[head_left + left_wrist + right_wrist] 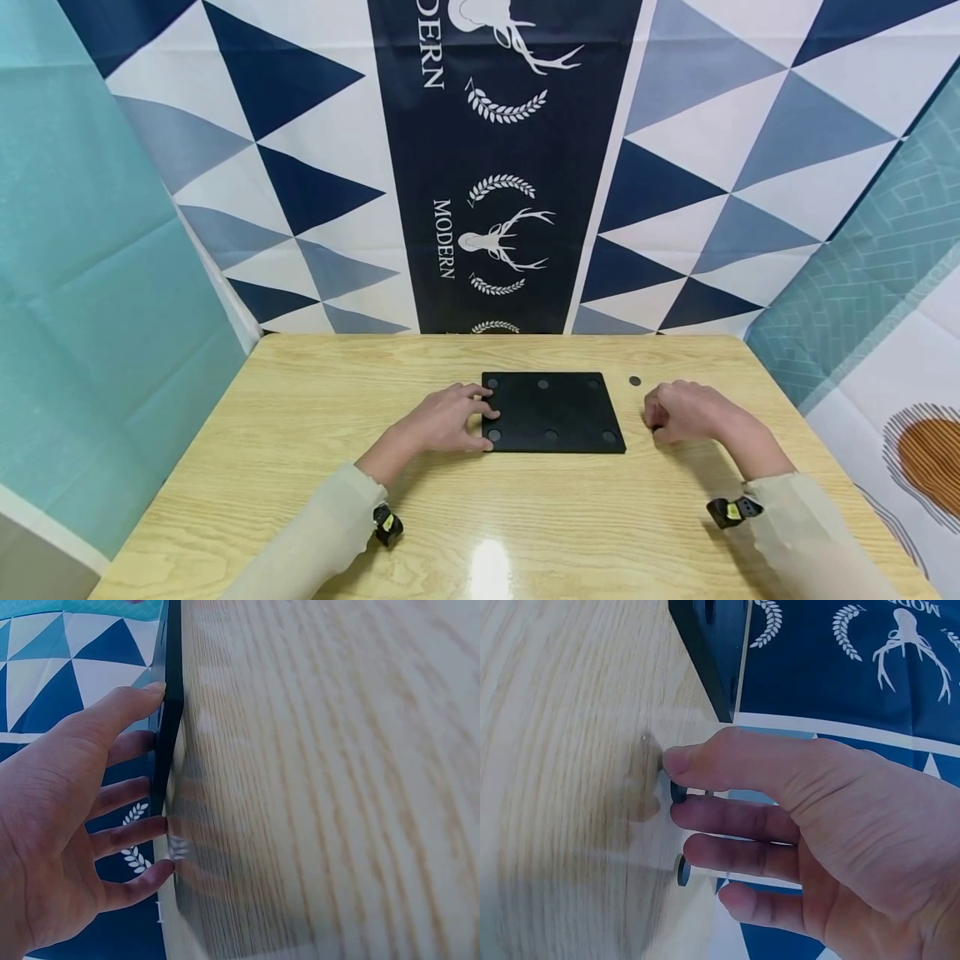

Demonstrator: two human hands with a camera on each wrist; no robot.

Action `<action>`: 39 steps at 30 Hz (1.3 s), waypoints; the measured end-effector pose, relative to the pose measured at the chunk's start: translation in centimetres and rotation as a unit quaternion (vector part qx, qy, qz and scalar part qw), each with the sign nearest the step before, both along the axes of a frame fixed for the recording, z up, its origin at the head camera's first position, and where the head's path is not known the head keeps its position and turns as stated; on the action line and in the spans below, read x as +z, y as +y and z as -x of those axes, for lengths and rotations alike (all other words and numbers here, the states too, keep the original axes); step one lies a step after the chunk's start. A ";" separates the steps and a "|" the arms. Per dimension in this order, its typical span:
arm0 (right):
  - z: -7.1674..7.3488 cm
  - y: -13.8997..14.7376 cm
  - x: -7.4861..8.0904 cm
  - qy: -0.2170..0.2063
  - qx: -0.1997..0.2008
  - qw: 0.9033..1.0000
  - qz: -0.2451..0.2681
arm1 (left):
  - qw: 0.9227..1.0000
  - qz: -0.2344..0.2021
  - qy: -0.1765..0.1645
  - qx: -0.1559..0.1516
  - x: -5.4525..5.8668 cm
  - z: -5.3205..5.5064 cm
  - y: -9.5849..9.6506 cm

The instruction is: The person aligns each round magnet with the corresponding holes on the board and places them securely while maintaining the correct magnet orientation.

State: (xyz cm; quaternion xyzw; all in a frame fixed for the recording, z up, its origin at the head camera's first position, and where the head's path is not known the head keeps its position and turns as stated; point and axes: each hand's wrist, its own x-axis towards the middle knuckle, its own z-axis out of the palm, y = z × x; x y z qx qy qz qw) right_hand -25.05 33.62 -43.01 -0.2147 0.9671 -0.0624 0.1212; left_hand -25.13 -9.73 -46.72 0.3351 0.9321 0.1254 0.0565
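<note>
A flat black rectangular board [553,412] lies on the table, with several dark round spots near its front and back edges. My left hand [452,419] rests at the board's left side, fingers spread over that edge and thumb at the front left corner. In the left wrist view, the thumb touches the board's edge [174,690]. Right of the board, my right hand [686,411] pinches a small black disc [678,792] between thumb and index finger, close to the tabletop. A second disc [683,870] stands out by the other fingertips.
Another small dark disc [635,381] lies on the wooden table [315,400] behind the right hand, near the board's back right corner. A patterned cloth [517,167] hangs behind the table. Teal cloth [112,250] hangs at the left side.
</note>
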 end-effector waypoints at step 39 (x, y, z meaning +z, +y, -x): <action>0.6 -0.9 1.7 0.001 0.016 1.000 -0.007 | 1.000 0.006 0.009 -0.002 -0.3 0.0 -0.1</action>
